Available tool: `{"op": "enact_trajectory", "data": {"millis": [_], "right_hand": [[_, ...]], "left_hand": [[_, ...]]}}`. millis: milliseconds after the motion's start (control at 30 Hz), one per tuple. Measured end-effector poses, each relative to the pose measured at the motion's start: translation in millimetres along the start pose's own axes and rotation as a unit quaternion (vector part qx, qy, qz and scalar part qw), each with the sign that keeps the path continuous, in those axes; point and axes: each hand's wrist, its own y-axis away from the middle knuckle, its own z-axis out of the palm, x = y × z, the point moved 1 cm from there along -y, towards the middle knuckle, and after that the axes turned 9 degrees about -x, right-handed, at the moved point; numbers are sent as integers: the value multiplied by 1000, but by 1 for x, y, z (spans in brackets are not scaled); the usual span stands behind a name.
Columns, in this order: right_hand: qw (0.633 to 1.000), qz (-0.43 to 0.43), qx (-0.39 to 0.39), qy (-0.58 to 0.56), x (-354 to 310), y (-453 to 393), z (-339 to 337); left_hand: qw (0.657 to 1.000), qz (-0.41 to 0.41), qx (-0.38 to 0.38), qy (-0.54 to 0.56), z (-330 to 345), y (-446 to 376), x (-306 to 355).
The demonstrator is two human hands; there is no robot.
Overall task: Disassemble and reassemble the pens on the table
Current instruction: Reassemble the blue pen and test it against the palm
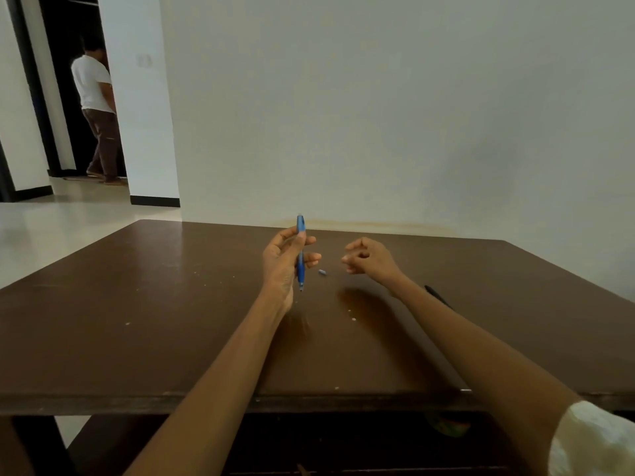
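My left hand (283, 266) holds a blue pen (301, 252) upright above the brown table (137, 321), its fingers wrapped round the barrel's middle. A small bluish pen part (322, 272) lies on the table just right of that hand. My right hand (369, 257) hovers a short way to the right, fingers curled in; I cannot see anything in it. A black pen (438, 296) lies on the table behind my right forearm, partly hidden by it.
The table butts against a pale wall (378, 115). At the far left a person in a white shirt (98, 111) stands in a dark doorway. Small white specks dot the tabletop.
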Motion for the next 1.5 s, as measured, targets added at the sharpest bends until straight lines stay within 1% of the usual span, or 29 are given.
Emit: {"op": "enact_trajectory", "data": {"millis": [100, 167, 233, 300, 467, 733, 933, 1000, 1100, 1233, 1500], "right_hand": [[998, -14, 12, -59, -10, 11, 5], [987, -45, 25, -151, -22, 18, 8], [969, -69, 22, -235, -38, 25, 13], [960, -86, 13, -268, -51, 29, 16], [944, -132, -15, -301, -79, 36, 16], [958, -120, -39, -259, -78, 40, 10], [967, -119, -45, -220, -76, 39, 9], [974, -123, -41, -187, -77, 40, 7], [983, -143, -35, -106, -80, 41, 5], [985, -171, -18, -26, -83, 42, 5], [981, -184, 37, -49, -73, 44, 21]], "left_hand": [[1000, -1, -7, -13, 1, 4, 1], [1000, 6, -18, -22, 4, 6, 1], [999, 13, -30, -36, 8, 7, 2], [997, 16, -43, -61, 11, 7, 3], [989, 20, -64, -130, 12, 8, 3], [981, 27, -54, -186, 11, 10, 2], [977, 39, -55, -200, 11, 10, 2], [977, 40, -54, -203, 11, 11, 2], [977, 46, -53, -199, 11, 11, 2], [977, 46, -47, -202, 10, 9, 3], [980, 22, -33, -194, 8, 8, 0]]}}
